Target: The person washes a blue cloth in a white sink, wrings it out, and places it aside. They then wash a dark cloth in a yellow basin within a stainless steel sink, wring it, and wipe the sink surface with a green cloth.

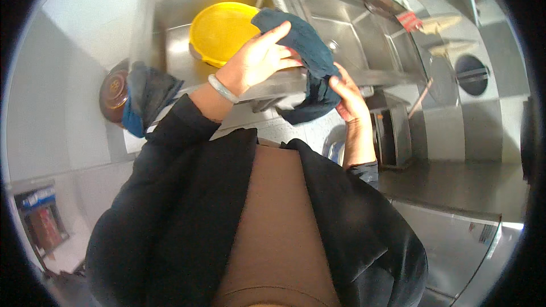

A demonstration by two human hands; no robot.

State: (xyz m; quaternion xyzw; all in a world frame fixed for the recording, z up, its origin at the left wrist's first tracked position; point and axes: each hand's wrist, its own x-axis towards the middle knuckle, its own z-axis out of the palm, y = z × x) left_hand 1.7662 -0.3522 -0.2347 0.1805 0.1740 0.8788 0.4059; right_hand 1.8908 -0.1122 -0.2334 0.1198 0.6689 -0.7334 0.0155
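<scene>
A dark blue-green cloth (307, 42) hangs in loose folds over the front edge of a stainless steel sink. My left hand (260, 57), with a pale bangle at the wrist, is under the cloth's upper part, thumb raised against it and fingers spread. Lower down and to the right, my right hand (347, 94) pinches the bunched cloth between thumb and fingers. A yellow plastic basin (224, 34) sits in the left sink bowl (177, 59), just beyond my left hand.
A brown lidded pot (114, 96) stands left of the sink with a grey and blue cloth (151, 89) beside it. The right sink bowl (337, 30) has a drain. Farther right are a metal cabinet (394, 136) and a steel counter (452, 187).
</scene>
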